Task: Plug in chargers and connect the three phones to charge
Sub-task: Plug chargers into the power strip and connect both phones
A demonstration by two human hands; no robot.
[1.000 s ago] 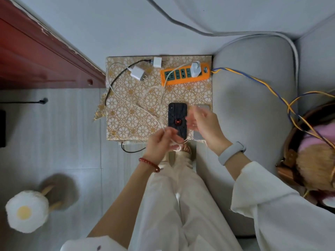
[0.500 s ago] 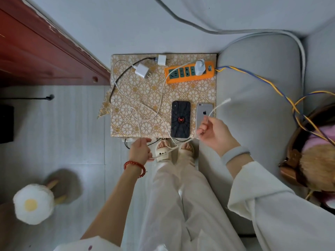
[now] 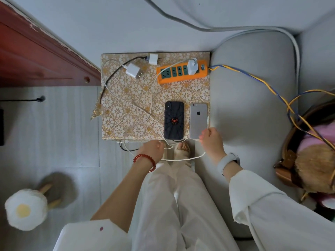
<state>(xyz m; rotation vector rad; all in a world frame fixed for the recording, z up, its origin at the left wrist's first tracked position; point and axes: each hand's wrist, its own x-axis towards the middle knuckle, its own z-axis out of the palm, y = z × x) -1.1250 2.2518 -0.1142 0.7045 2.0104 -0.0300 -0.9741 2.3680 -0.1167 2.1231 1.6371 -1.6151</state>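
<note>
The right hand [image 3: 211,140] pinches the white cable [image 3: 208,122]; the silver phone [image 3: 198,120] lies just left, its port end nearest.

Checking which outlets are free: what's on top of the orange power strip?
One white charger sits plugged into the orange power strip near its right end; the socket beneath it is covered.

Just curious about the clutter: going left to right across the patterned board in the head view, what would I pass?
Loose white charger → second loose charger → orange power strip → black phone → silver phone.
</note>
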